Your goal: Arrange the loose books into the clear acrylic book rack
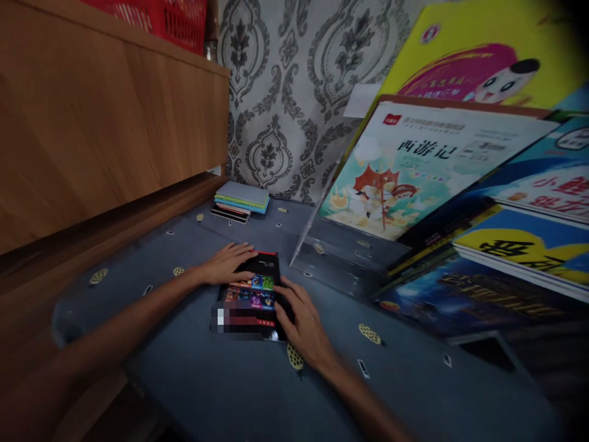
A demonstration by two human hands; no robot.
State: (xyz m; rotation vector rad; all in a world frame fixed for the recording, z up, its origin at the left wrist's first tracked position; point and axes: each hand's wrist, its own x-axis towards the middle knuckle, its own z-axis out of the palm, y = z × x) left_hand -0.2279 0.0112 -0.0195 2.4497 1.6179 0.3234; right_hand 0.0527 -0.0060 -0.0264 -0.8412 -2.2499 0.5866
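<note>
A black book with rows of small colourful pictures lies flat on the cloth-covered table. My left hand rests on its upper left part, fingers stretched out toward the right. At the right edge of the book is my right hand, its fingers apart and touching the cover. Part of the cover is hidden under both hands, and a blurred patch covers its lower left.
A small stack of books lies near the wall. At right, a clear stand holds picture books, with more books beside it. A wooden cabinet borders the left, with a red basket on top.
</note>
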